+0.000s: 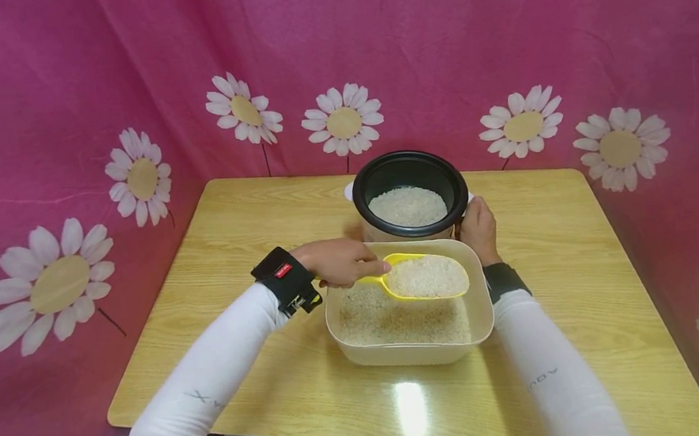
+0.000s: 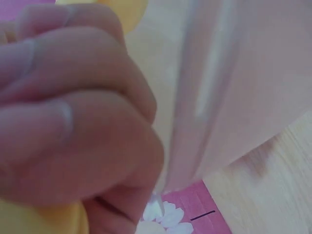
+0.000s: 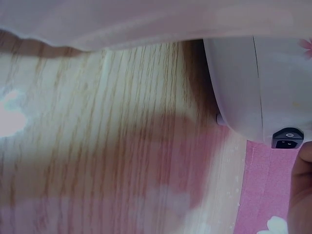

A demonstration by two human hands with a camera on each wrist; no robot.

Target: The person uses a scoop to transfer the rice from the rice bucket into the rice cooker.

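"Head view, quick check: where's everything?"

"Your L hand (image 1: 343, 263) pinches the handle of the yellow plastic scoop (image 1: 376, 281), full of pale rice (image 1: 428, 277); it's over the cream rectangular plastic bin (image 1: 406, 354). Your R hand (image 1: 479, 234) grips the R handle of the white rice cooker (image 3: 273, 87), which sits behind the bin w/ its round black inner pot (image 1: 408, 174) uncovered."

"OK. What could go wrong?"

"Spill, I'd say. If your L wrist rolls, grains slide off the scoop's side: over the bin that's harmless, past its rim they'd hit the pale wood-grain worktop (image 1: 254, 253). Btw, bin's back rim is right by the cooker, so a low pass could clip it & jolt the load. Also, if your R hand tugs, the cooker may shift & the pot mouth w/ it. Can't tell scoop-to-rim clearance."

"Counts, pls?"

"1 scoop, 1 bin, 1 cooker, 1 inner pot. 3 lots of rice: scoop, bin, pot. 2 white handles (image 1: 349, 192) on the cooker. 1 black power socket (image 3: 287, 139), R wrist view, nothing plugged in. 2 black wristbands (image 1: 283, 281), 2 white sleeves (image 1: 214, 372). 7 white daisies (image 1: 343, 121) on the pink cloth (image 1: 409, 35), 1 cut off by the frame edge."
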